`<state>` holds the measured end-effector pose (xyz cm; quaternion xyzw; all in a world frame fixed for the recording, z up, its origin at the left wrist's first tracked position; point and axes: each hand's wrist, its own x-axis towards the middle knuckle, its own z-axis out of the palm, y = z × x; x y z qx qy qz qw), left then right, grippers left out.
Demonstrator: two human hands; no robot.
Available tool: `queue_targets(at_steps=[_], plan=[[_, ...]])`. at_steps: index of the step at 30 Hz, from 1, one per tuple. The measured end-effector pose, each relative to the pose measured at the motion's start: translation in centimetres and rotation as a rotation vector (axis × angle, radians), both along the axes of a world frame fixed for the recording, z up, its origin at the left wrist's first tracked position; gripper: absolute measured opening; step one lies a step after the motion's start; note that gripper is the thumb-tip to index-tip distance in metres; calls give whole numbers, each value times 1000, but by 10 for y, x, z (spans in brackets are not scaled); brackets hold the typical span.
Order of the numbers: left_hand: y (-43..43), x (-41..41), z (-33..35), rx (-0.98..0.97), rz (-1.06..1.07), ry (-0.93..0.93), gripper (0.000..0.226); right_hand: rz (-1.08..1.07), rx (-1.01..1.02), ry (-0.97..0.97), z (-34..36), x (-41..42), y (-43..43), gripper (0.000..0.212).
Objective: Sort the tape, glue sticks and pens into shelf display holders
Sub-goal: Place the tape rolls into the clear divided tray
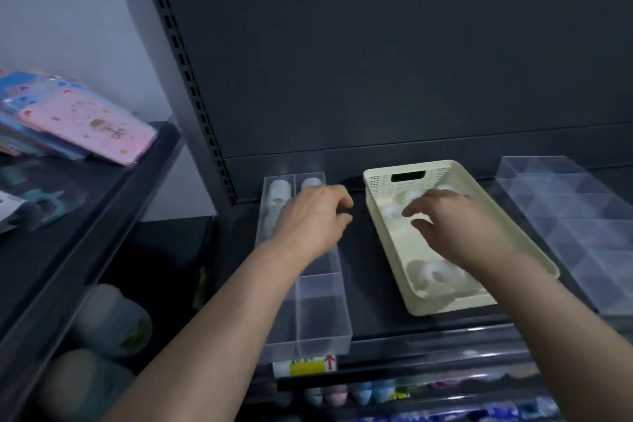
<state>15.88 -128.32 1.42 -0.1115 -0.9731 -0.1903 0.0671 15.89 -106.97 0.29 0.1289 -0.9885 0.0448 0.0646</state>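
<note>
A clear divided holder stands lengthwise on the dark shelf, with pale tape rolls in its far compartments. My left hand hovers over the holder's far half. Its fingers are loosely curled past the right wall, and only dark shelf shows between fingers and thumb. To the right is a cream plastic basket holding white tape rolls. My right hand reaches into the basket, fingers spread just over the far rolls. It grips nothing I can see.
A clear multi-compartment display holder lies right of the basket. The left-hand shelf unit carries pink and blue packaged items, with yarn balls below. A yellow price tag hangs on the shelf lip, above pastel items.
</note>
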Motion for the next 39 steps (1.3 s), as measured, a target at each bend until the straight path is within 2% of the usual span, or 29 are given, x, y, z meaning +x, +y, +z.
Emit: queue_targets(at_steps=[8, 12, 15, 20, 23, 26, 31, 35, 39], plan=[[90, -18, -4, -82, -217, -116, 24, -71, 1, -126, -22, 5, 80, 24], [123, -25, -19, -237, -299, -223, 18, -80, -43, -118, -24, 3, 96, 24], [141, -28, -35, -377, -338, -371, 23, -55, -73, -135, -26, 1, 102, 24], [151, -30, -44, -478, -301, -337, 16, -5, -43, -167, -29, -3, 104, 25], [141, -34, -34, -395, -252, -260, 17, 31, 37, -224, -30, -6, 100, 30], [126, -41, -24, -202, -135, -152, 13, 45, 125, -355, -34, -10, 93, 34], [107, -38, -25, 115, 38, -67, 13, 38, 163, -428, -38, -16, 86, 21], [77, -30, -14, 338, 214, -17, 26, 15, -34, -374, -30, -17, 83, 10], [31, -18, 1, 310, 313, -25, 21, 37, -361, -158, -11, -23, 61, 8]])
